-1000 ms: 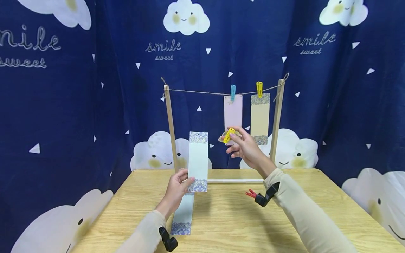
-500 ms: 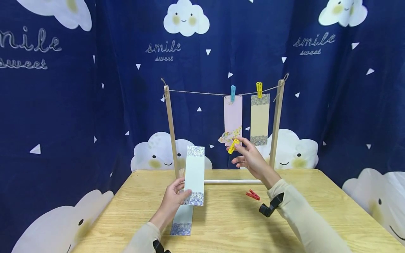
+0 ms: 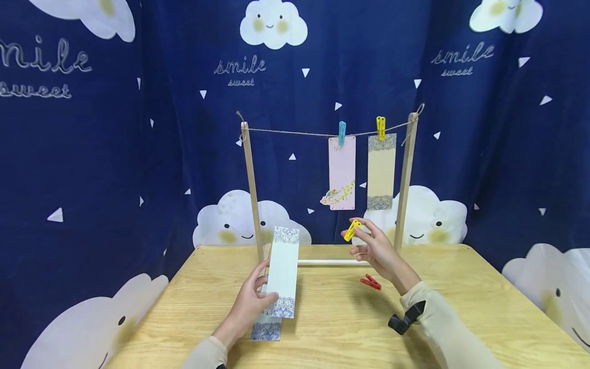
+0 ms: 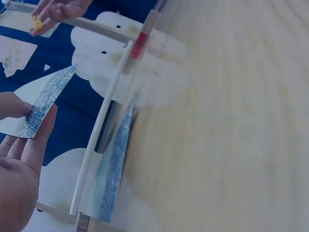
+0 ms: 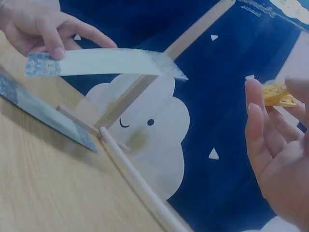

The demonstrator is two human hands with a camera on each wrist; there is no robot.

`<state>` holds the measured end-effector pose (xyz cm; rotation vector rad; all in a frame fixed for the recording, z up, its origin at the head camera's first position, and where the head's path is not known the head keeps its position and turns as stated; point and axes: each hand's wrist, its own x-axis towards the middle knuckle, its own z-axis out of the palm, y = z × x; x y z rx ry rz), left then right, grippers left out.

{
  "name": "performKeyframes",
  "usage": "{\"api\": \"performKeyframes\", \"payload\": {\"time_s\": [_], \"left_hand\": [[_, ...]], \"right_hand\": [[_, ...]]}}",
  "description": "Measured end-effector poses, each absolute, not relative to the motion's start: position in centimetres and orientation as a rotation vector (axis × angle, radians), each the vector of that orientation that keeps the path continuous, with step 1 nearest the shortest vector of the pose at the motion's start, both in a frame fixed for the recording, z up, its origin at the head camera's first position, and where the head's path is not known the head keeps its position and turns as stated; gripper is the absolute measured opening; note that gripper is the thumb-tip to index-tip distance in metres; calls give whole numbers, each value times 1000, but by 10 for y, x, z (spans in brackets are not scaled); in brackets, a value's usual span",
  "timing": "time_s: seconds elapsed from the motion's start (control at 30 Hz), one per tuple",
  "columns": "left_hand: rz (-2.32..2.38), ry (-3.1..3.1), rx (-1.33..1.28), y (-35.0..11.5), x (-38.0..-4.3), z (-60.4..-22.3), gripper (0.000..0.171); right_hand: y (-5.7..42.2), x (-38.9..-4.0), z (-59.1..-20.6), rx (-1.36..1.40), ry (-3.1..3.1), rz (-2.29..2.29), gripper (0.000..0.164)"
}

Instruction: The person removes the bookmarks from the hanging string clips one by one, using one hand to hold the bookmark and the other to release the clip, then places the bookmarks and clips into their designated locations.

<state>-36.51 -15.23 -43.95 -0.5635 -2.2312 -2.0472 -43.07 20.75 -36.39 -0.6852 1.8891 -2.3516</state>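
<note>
Left hand (image 3: 249,302), right hand (image 3: 380,253) lower than second ago, pale card (image 3: 284,271) and yellow clip (image 3: 352,230) down too. Left fingers pinch pale card near lower end; right fingers pinch yellow clip. Second card (image 3: 266,329) below left fingers on tabletop (image 3: 332,328); red clip (image 3: 371,282) below right fingers; pink card (image 3: 342,164), tan card (image 3: 381,171) hang above.

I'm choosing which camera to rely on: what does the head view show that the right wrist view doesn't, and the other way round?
Only the head view: the red clothespin, the blue clothespin and the hanging beige card.

Only the right wrist view: the end of the white rod beside the foot of the left post.

Both: the left hand holding a pale card, the right hand pinching a yellow clothespin, and another patterned card on the table.
</note>
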Motion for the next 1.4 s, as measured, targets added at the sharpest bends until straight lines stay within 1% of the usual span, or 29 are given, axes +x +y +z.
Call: {"api": "performKeyframes", "payload": {"time_s": [0.07, 0.23, 0.43, 0.5, 0.67, 0.77, 0.9, 1.03, 1.2, 1.4], "left_hand": [[-2038, -2247, -590, -155, -364, -442, 94], [-2029, -2304, -605, -162, -357, -448, 95], [-1961, -2385, -596, -168, -351, -452, 94], [-1909, -2426, -594, -169, -350, -452, 93], [-1767, -2550, -607, -168, -346, -453, 89], [-1704, -2600, -604, -166, -344, -453, 88], [-1636, -2627, -577, -164, -341, -454, 87], [-1565, -2644, -576, -163, -340, -454, 87], [-1435, -2692, -593, -164, -338, -454, 83], [-1304, -2752, -592, -166, -336, -452, 79]], "right_hand": [[212, -431, -372, -685, 1868, -2362, 40], [225, -431, -395, -660, 1851, -2392, 42], [240, -434, -417, -525, 2002, -2346, 35], [246, -436, -421, -473, 2051, -2344, 38], [259, -441, -431, -336, 2222, -2292, 52], [265, -443, -438, -290, 2414, -2166, 55], [271, -444, -448, -167, 2684, -2015, 56], [275, -443, -454, -12, 2813, -1957, 57], [277, -443, -458, 9, 2922, -1869, 57], [276, -445, -463, 7, 3011, -1718, 53]]}}
